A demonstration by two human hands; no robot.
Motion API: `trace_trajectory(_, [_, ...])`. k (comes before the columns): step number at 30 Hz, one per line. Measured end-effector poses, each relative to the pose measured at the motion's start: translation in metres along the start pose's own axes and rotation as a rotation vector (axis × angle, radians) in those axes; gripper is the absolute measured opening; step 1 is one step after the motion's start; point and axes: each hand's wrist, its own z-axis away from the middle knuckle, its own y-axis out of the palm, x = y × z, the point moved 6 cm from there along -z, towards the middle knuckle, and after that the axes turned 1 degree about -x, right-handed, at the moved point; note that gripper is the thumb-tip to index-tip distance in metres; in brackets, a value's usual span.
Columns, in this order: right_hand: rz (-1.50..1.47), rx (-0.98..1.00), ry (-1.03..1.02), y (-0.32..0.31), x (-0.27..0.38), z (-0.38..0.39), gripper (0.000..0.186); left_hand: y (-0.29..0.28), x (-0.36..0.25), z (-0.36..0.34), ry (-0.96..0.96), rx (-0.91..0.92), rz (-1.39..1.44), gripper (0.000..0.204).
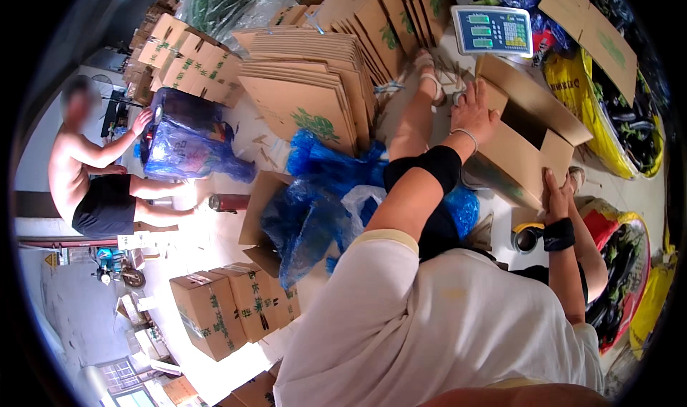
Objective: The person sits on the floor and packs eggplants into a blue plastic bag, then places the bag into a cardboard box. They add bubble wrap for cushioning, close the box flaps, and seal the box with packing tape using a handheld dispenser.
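1. The box (507, 165), a brown carton, sits between the person's feet, its top open and its flaps (540, 99) standing up and outward.
2. The left hand (476, 115) lies at the box's left edge, fingers extended and a little apart; a bracelet (466, 139) circles the wrist.
3. The right hand (557, 196) is against the box's near right corner, fingers close together and pointing up along the side; whether they grip the cardboard I cannot tell. A black band (559, 234) wraps this wrist.
4. A tape roll (526, 240) lies near the right hand.
5. Beyond the box is a scale (494, 32); to the right, a yellow sack (564, 78) holds eggplants (635, 128).
6. To the left lean flat cartons (300, 99), with blue plastic (304, 221) nearer the person.
7. Farther left, a co-worker (96, 165) stands with one hand on a wrapped bundle (187, 138).
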Motion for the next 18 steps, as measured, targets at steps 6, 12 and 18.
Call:
trace_trajectory(6, [-0.221, -0.02, 0.12, 0.007, -0.001, 0.016, 0.069, 0.005, -0.008, -0.011, 0.142, 0.091, -0.001, 0.071])
trace_trajectory(12, [-0.117, -0.168, 0.04, -0.003, -0.013, 0.031, 0.066, 0.008, -0.02, -0.017, 0.139, 0.151, -0.119, 0.069])
trace_trajectory(18, [0.423, -0.233, -0.561, -0.008, 0.078, 0.006, 0.071, 0.012, -0.012, -0.017, 0.042, 0.165, -0.051, 0.072])
